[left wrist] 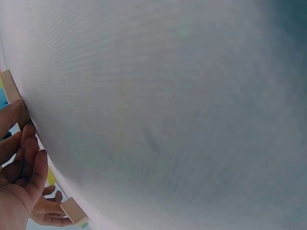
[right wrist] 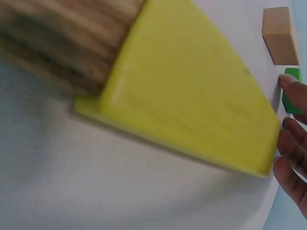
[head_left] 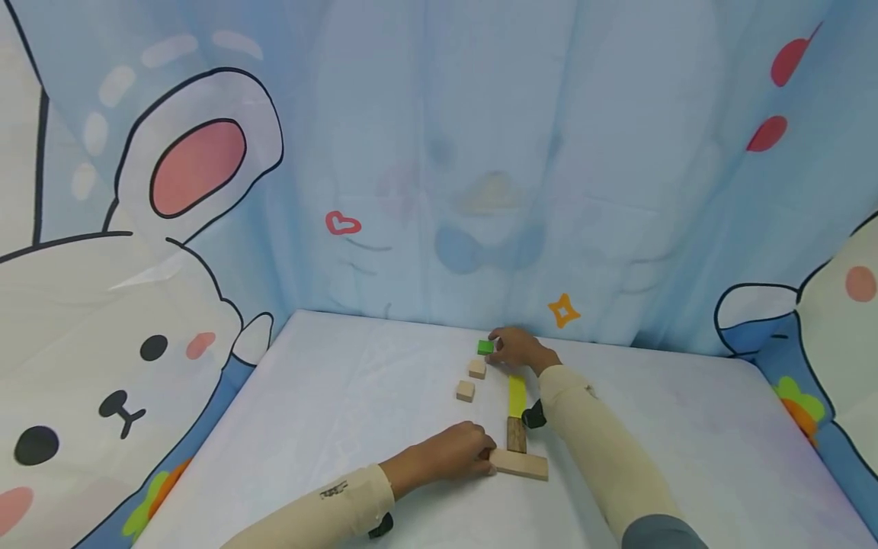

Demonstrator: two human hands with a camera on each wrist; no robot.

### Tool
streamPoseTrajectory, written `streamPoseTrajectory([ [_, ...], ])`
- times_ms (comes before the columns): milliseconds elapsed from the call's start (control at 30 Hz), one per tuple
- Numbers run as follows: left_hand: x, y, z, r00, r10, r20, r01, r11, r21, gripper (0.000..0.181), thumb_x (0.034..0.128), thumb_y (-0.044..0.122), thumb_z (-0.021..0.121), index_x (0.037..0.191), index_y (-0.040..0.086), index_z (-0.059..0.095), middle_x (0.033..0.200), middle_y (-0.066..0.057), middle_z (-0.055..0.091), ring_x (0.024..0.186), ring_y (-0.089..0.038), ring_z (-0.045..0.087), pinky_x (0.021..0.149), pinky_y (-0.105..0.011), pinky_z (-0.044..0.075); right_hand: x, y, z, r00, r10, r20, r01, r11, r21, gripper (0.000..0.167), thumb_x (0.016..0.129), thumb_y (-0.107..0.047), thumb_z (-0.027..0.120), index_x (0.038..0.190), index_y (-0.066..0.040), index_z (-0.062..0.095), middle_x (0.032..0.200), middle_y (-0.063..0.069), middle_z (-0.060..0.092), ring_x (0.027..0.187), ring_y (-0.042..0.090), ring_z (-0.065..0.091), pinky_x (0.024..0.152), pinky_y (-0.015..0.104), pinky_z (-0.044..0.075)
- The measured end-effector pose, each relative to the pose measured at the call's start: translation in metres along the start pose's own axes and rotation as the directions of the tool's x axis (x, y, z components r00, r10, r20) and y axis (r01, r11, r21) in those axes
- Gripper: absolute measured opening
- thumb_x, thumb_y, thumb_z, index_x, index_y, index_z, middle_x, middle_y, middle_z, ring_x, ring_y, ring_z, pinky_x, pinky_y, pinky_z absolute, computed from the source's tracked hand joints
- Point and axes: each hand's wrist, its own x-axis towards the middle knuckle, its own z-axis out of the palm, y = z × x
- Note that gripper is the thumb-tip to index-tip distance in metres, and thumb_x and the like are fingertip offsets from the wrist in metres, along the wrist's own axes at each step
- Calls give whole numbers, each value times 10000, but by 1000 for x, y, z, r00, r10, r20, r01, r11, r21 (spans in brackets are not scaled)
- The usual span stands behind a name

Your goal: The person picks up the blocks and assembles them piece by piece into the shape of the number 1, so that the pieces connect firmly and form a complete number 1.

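My left hand (head_left: 446, 455) pinches the left end of a light wooden plank (head_left: 524, 464) between thumb and fingers; the left wrist view shows the plank (left wrist: 13, 88) at the left edge. At the back, the thumb and a finger of my right hand (head_left: 520, 349) are at opposite sides of a small green block (head_left: 485, 348). The right wrist view shows the green block (right wrist: 292, 91) beside the right hand's fingertips (right wrist: 288, 79). A dark wooden block (head_left: 517, 435) lies between the plank and a long yellow block (head_left: 517, 395), forming a line.
Two small light wooden blocks (head_left: 476, 369) (head_left: 465, 391) lie left of the yellow block, in a slanting row with the green one. The white table (head_left: 357, 381) meets a blue patterned curtain (head_left: 411, 267) just behind the right hand.
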Motion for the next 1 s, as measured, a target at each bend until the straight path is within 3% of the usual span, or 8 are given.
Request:
streamPoseTrajectory([
  [200,-1,3,-3,1000,11,1,-11,1000,-7,233,920,241,747,1097,90,755,796,87,643,687,18,448,646,-118,393,0,4,4,998,-60,-35,60,998,-24,482,925,-274,734,1323,-24,624,1159,161,683,1040,298,641,889,471,521],
  [500,0,3,-2,1000,18,-1,-18,1000,-10,251,924,242,743,1111,75,751,799,79,641,687,19,443,643,-112,387,0,4,3,997,-61,-54,60,998,-15,407,926,-243,734,1254,-15,657,1136,159,681,1012,292,635,866,466,520],
  [1000,-1,4,-3,1000,-7,-4,7,1000,9,260,916,257,752,1099,74,753,770,87,610,676,16,432,632,-122,377,-4,6,0,998,-57,-22,56,998,-25,406,900,-215,760,1221,14,662,1087,137,671,982,269,622,872,445,518],
])
